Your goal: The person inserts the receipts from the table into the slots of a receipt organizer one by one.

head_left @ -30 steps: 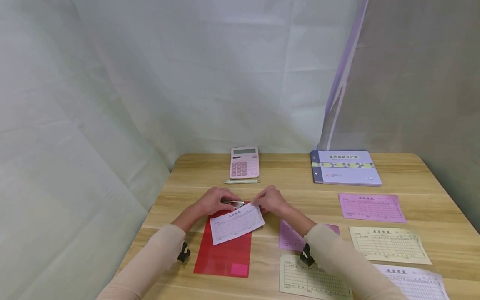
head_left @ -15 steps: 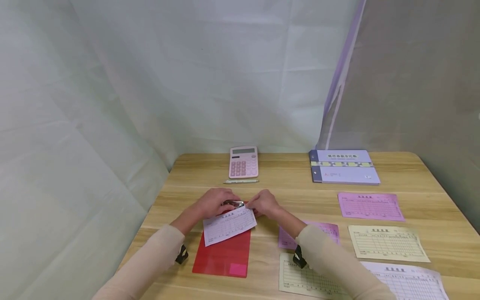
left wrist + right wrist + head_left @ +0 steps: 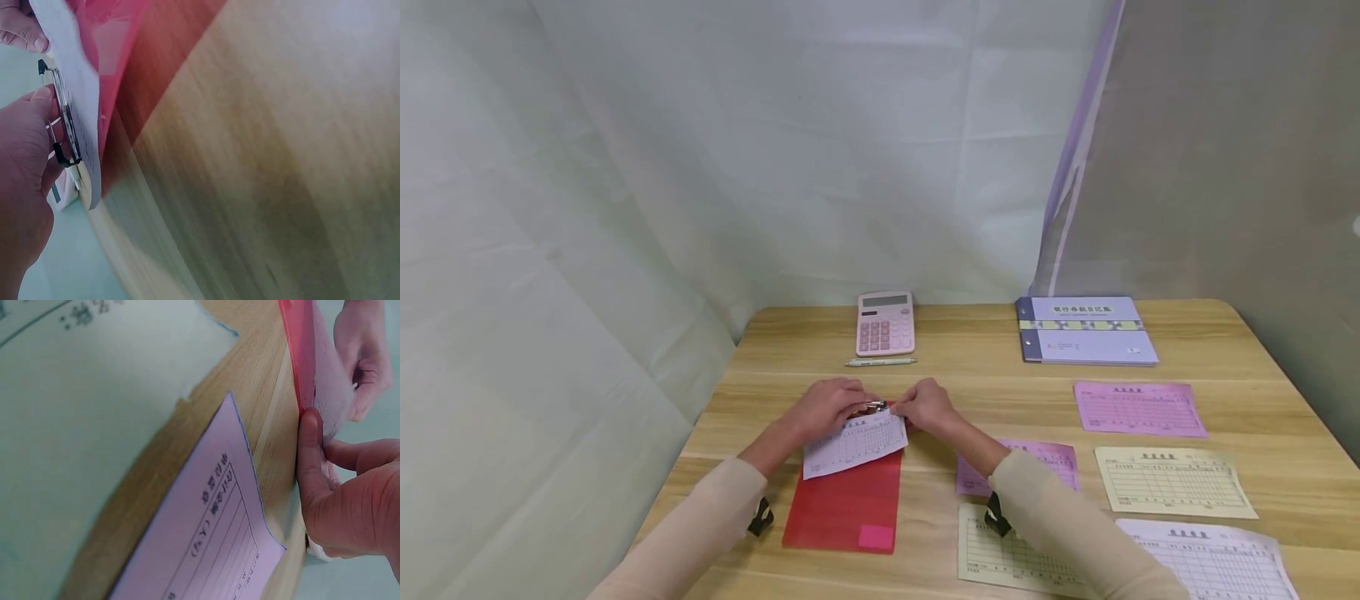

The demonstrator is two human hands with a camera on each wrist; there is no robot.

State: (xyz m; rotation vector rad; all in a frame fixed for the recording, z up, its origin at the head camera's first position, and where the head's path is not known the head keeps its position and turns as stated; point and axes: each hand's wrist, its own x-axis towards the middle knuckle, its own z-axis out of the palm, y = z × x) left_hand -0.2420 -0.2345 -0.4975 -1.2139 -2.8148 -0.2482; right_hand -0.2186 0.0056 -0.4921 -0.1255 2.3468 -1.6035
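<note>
A red clipboard point(image 3: 842, 515) lies on the table in front of me, a small pink label at its lower right. At its top edge my left hand point(image 3: 827, 410) grips the metal clip point(image 3: 67, 119), thumb and fingers pinching it in the left wrist view. A white printed slip point(image 3: 854, 446) lies tilted across the board's upper part, its top edge at the clip. Whether that edge is under the clip I cannot tell. My right hand point(image 3: 927, 407) pinches the slip's upper right corner, with the clipboard's edge close by its thumb point(image 3: 310, 428).
Behind the clipboard are a pen point(image 3: 881, 362) and a pink calculator point(image 3: 885, 323). A ledger book point(image 3: 1086, 332) lies at the back right. Pink slips point(image 3: 1141, 409), yellow slips point(image 3: 1175, 483) and another white slip point(image 3: 1210, 557) spread over the right side, some under the right forearm.
The white slip has moved left and up toward the clip, carried by the right hand. The left hand stays at the clip, which now looks tilted differently.
</note>
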